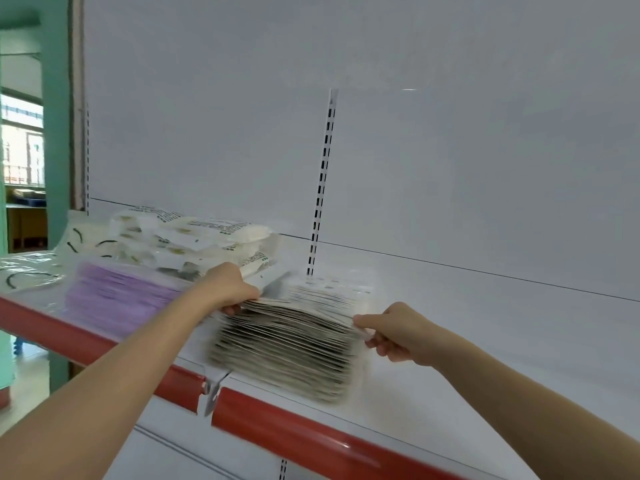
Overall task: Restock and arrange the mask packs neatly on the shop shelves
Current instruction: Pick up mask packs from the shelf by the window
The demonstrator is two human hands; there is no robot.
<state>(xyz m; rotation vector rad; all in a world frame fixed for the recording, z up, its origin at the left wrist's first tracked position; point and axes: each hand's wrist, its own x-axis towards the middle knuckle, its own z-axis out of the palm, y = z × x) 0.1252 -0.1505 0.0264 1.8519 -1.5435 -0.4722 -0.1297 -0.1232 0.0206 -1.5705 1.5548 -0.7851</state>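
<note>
A thick clear pack of grey-striped masks [287,344] lies on the white shelf [467,341], just above its red front rail. My left hand [228,289] grips the pack's upper left edge. My right hand [394,332] pinches the wrapper at its right edge. To the left lies a purple mask pack [114,299], partly under my left forearm. Behind it, several white packs with green print [194,240] are piled loosely.
Clear packs with black ear loops [31,271] lie at the shelf's far left end. A slotted upright [322,181] runs up the white back panel. The red rail [311,441] has a joint with a clear tag holder [213,393]. A green pillar [55,116] stands left.
</note>
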